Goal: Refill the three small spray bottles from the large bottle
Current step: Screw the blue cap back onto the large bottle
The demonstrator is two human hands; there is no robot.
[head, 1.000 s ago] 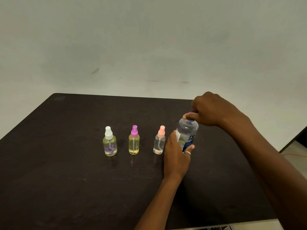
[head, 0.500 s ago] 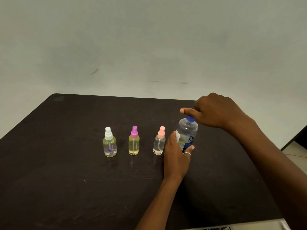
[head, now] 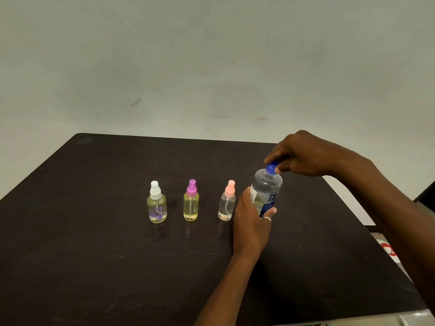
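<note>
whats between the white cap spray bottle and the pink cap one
The purple-capped spray bottle stands upright between the white-capped bottle and the pink-capped bottle, apart from both, in the head view.

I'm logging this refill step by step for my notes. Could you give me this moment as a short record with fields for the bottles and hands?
surface: dark table
large bottle: upright, clear, labelled, at the right end of the row
blue cap: on the neck; loosened or not, cannot tell
left hand: grips the large bottle's body
right hand: pinches the blue cap from above
small bottles: white-topped bottle, purple-topped bottle, pink-topped bottle, upright, tops on
pouring: not yet begun
</note>
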